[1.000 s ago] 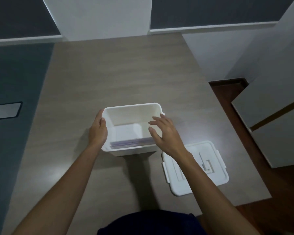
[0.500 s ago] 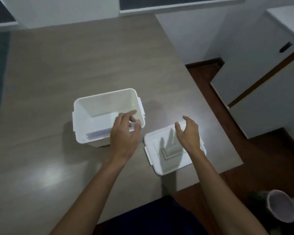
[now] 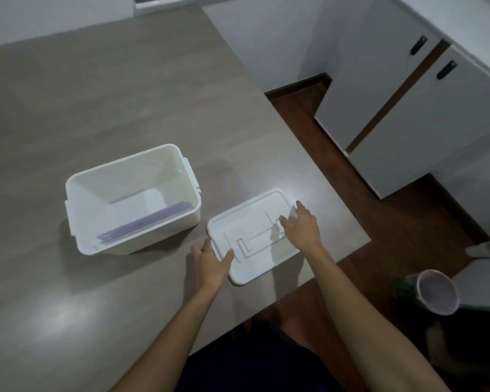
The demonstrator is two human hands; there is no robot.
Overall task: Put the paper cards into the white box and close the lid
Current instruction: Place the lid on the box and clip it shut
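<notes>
Paper cards (image 3: pixel 145 222) lie in the open white box (image 3: pixel 130 199); at its 3 o'clock the lid (image 3: pixel 252 236), gripped at opposite ends by left hand (image 3: pixel 211 264) and right hand (image 3: pixel 301 227), is best lifted level.

This looks like a room in a home. A wood-grain desk (image 3: pixel 125 94) stands against pale walls; at two o'clock white cabinets (image 3: pixel 408 108) with small black handles (image 3: pixel 446 69) stand on a dark reddish wooden floor (image 3: pixel 379 222), and at four o'clock a small waste bin (image 3: pixel 436 291) sits on the floor.
</notes>
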